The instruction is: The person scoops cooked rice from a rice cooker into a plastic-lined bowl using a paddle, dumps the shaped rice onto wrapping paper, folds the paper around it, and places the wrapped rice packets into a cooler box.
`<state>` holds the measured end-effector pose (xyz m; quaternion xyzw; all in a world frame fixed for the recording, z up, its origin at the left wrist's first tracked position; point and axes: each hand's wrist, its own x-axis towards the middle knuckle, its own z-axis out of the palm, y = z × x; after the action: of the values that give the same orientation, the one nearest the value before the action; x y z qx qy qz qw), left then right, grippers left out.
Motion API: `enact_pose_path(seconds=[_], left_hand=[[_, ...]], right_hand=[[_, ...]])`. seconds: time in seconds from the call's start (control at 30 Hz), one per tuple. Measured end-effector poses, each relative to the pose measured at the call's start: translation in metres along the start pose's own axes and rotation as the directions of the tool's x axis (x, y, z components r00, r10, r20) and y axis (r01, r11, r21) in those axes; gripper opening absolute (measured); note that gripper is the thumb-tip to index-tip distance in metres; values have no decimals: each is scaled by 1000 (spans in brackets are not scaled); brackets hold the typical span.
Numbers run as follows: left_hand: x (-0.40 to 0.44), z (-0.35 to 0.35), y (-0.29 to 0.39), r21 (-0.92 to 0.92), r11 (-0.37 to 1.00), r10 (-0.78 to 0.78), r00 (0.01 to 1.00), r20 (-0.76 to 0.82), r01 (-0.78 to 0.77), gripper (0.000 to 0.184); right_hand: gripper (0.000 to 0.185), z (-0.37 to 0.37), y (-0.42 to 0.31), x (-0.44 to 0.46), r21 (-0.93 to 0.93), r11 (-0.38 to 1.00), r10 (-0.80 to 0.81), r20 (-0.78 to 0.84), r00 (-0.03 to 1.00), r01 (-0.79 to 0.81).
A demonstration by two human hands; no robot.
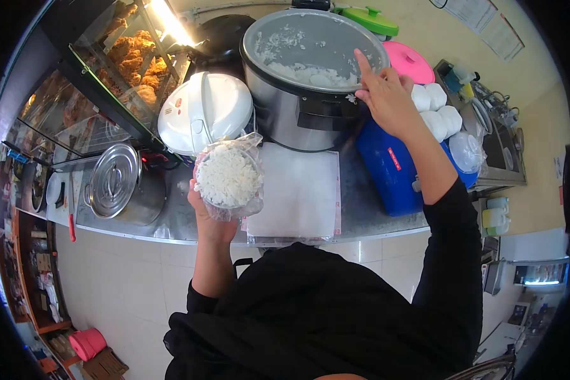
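My left hand [204, 212] is wrapped round a small bowl of white rice [229, 176], with thin clear plastic film bunched around its rim. The bowl is held up at the counter's left side, in front of a white rice cooker. Over the right rim of a large steel rice cooker [278, 111] is my right hand [389, 98], its index finger stretched out and the other fingers loosely bent. I see nothing in that hand. The big cooker stands uncovered, with white rice [313, 75] at the bottom and grains stuck to its inner wall.
White paper sheets [294, 190] lie before the big cooker. Left are the closed white cooker [225, 104], a lidded steel pot [117, 183] and a glass case of fried chicken [136, 63]. Right are a blue container [386, 164], white lidded cups [440, 120] and a pink lid [408, 60].
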<state>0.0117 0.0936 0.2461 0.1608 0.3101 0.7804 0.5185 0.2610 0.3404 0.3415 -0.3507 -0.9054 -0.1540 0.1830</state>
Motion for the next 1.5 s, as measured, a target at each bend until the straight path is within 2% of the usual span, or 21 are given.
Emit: enact_pose_path(seconds=[0.03, 0.13, 0.23, 0.3, 0.33, 0.37, 0.4, 0.43, 0.47, 0.53, 0.57, 0.63, 0.73, 0.83, 0.97, 1.07, 1.17, 1.27, 1.33, 1.4, 1.5], left_hand=[[1, -1, -3, 1, 1000, -2, 1000, -13, 2, 76], [5, 2, -7, -4, 1000, -8, 1000, 9, 8, 75], [9, -4, -18, -30, 997, -69, 998, 13, 70, 67], [18, -11, -29, -24, 988, -152, 988, 9, 153, 62], [21, -17, -37, -5, 977, -215, 977, 2, 215, 60], [24, -22, -43, 15, 962, -273, 962, 0, 273, 58], [26, -24, -52, -59, 946, -319, 948, -3, 319, 51], [30, -29, -64, -1, 946, -324, 945, -43, 324, 47], [35, -37, -78, 58, 943, -322, 943, -81, 327, 44], [38, -39, -102, 193, 935, -255, 942, -220, 298, 35], [40, -44, -114, 494, 852, -119, 982, -147, 177, 38], [44, -48, -134, 894, 429, 59, 992, 114, -129, 44], [43, -33, -153, 876, -76, 69, 874, 482, -477, 44], [41, -39, -174, 730, -312, -100, 786, 611, -607, 32], [42, -38, -173, 706, -315, -16, 748, 664, -634, 11], [43, -34, -166, 730, -283, 97, 739, 667, -622, 11], [38, -31, -154, 768, -196, 190, 745, 639, -609, 9], [32, -45, -142, 901, 110, 352, 864, 360, -420, 8], [30, -63, -127, 900, 312, 412, 897, 159, -303, 9], [28, -103, -114, 905, 405, 386, 922, -41, -129, 5], [16, -150, -90, 882, 459, 425, 898, -113, -106, 4]], right_hand=[[71, -2, 0, 2, -2, 1000, -6, -2, 1000, 6], [62, -15, -5, -2, 132, 991, 29, -241, 970, 3], [54, -24, -26, -37, 580, 811, 161, -101, 982, -74], [34, 2, -52, -69, 697, 716, 173, -118, 978, -42], [18, 17, -62, -92, 743, 658, 152, 33, 988, -126], [9, 31, -77, -110, 803, 510, 177, 254, 951, -309], [10, 56, -89, -131, 828, 458, 120, 302, 946, -323], [12, 74, -104, -153, 761, 409, 137, 494, 859, -503], [19, 90, -115, -172, 767, 387, 90, 522, 848, -512], [23, 124, -130, -208, 706, 607, -1, 460, 888, -365], [26, 131, -134, -218, 658, 701, -50, 433, 900, -277], [28, 137, -140, -234, 633, 726, -35, 426, 904, -270], [28, 137, -140, -240, 614, 732, -24, 457, 889, -295], [25, 136, -141, -241, 593, 746, -22, 476, 879, -302], [22, 134, -140, -231, 534, 797, -52, 528, 848, -284], [19, 128, -145, -219, 503, 828, -55, 514, 856, -249], [18, 132, -150, -214, 624, 760, -160, 448, 880, -180], [20, 135, -155, -216, 632, 771, -197, 349, 916, -75], [21, 134, -156, -215, 612, 791, -254, 338, 906, -7], [21, 135, -157, -217, 594, 803, -292, 311, 904, 55], [21, 140, -159, -221, 574, 812, -323, 296, 899, 103]])
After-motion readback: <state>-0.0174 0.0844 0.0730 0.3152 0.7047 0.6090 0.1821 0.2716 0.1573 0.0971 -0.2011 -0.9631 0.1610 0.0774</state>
